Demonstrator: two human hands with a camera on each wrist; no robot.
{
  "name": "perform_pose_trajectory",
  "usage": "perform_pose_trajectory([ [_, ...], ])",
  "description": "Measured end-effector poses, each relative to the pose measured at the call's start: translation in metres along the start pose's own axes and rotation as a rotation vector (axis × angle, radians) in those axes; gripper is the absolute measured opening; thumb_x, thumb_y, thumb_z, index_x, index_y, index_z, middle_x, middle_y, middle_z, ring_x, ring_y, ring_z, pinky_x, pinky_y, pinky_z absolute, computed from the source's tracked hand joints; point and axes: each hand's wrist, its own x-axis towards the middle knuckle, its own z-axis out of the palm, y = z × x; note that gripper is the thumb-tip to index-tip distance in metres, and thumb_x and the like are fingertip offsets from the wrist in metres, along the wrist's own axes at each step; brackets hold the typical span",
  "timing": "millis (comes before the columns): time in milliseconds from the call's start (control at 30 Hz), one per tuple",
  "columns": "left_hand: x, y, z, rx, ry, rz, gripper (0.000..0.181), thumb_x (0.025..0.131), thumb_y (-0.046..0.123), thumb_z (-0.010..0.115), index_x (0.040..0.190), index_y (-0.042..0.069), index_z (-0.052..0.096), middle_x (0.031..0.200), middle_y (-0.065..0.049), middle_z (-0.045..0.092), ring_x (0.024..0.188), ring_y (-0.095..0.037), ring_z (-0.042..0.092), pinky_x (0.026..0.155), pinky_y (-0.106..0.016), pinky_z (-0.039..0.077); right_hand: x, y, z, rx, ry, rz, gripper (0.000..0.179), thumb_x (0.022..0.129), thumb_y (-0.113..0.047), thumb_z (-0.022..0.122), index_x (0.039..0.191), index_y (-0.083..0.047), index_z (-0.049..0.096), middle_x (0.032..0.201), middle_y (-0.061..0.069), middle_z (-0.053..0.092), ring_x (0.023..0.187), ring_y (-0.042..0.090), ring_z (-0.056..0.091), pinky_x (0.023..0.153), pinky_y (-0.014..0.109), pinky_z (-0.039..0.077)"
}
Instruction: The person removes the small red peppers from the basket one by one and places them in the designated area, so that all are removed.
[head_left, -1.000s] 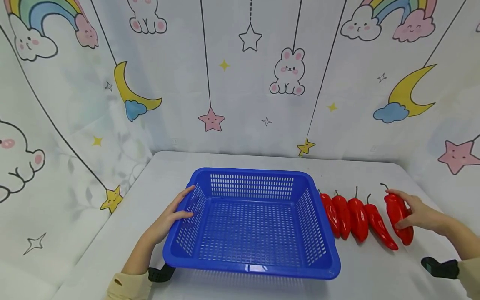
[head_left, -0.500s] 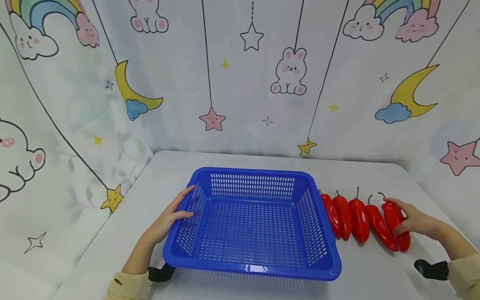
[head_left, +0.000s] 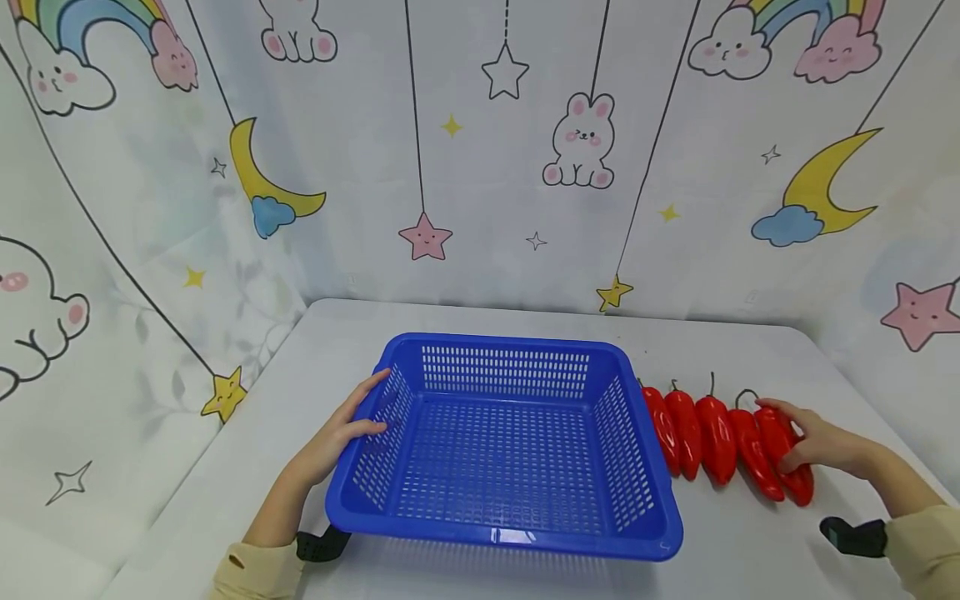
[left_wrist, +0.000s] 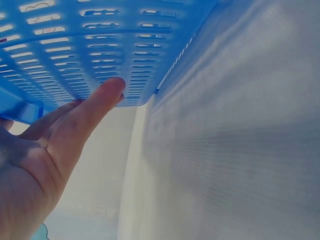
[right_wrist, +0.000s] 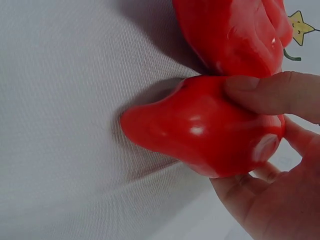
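My right hand [head_left: 821, 442] holds a glossy red chili pepper [head_left: 772, 429] at the right end of a row. In the right wrist view, the thumb presses on one side of this chili pepper [right_wrist: 200, 135] and the fingers lie along the other. Its tapered tip is free and rests on or just over the cloth; contact is unclear. The neighbouring pepper [head_left: 753, 450] touches it. My left hand [head_left: 330, 446] rests on the left rim of a blue slotted plastic basket [head_left: 502, 542], with index finger and thumb fairly straight across the edge. Its other fingers are mostly hidden.
Several red peppers [head_left: 716, 442] stand side by side between the basket's right wall and my right hand, stems pointing away. A white cloth [head_left: 750, 550] covers the table. Behind it hangs a patterned curtain [head_left: 495, 167]. Dark wrist devices [head_left: 855, 536] sit under both wrists.
My right hand has brought its chili pepper leftward until it meets the row, and the neighbouring pepper has shifted slightly left. The left hand and basket stay as they were.
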Motion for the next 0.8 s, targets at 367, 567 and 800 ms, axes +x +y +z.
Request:
perform_pose_trajectory([
  [367, 0.0001, 0.0004, 0.0007, 0.003, 0.0, 0.004, 0.068, 0.087, 0.016, 0.05, 0.146, 0.029, 0.018, 0.15, -0.013, 0.008, 0.125, -0.046, 0.028, 0.081, -0.046, 0.047, 0.0034, -0.0019, 0.0031, 0.019, -0.045, 0.025, 0.097, 0.064, 0.003, 0.068, 0.139, 0.007, 0.006, 0.123, 0.041, 0.021, 0.104, 0.051, 0.034, 0.069, 0.045, 0.051],
  [567, 0.0005, 0.0011, 0.0017, 0.022, -0.001, 0.013, 0.068, 0.087, 0.017, 0.05, 0.146, 0.028, 0.017, 0.15, -0.013, 0.007, 0.127, -0.045, 0.026, 0.085, -0.048, 0.044, 0.0044, -0.0032, 0.0046, -0.002, -0.032, 0.026, 0.098, 0.064, 0.002, 0.069, 0.14, 0.006, 0.008, 0.122, 0.04, 0.02, 0.104, 0.052, 0.032, 0.068, 0.045, 0.051],
  [800, 0.0, 0.0016, 0.0019, 0.042, -0.005, 0.02, 0.068, 0.088, 0.017, 0.05, 0.146, 0.026, 0.017, 0.151, -0.012, 0.006, 0.129, -0.044, 0.022, 0.086, -0.048, 0.043, 0.0058, -0.0034, 0.0086, -0.041, -0.004, 0.018, 0.099, 0.062, -0.002, 0.072, 0.14, 0.004, 0.011, 0.118, 0.036, 0.027, 0.102, 0.049, 0.034, 0.066, 0.043, 0.052],
])
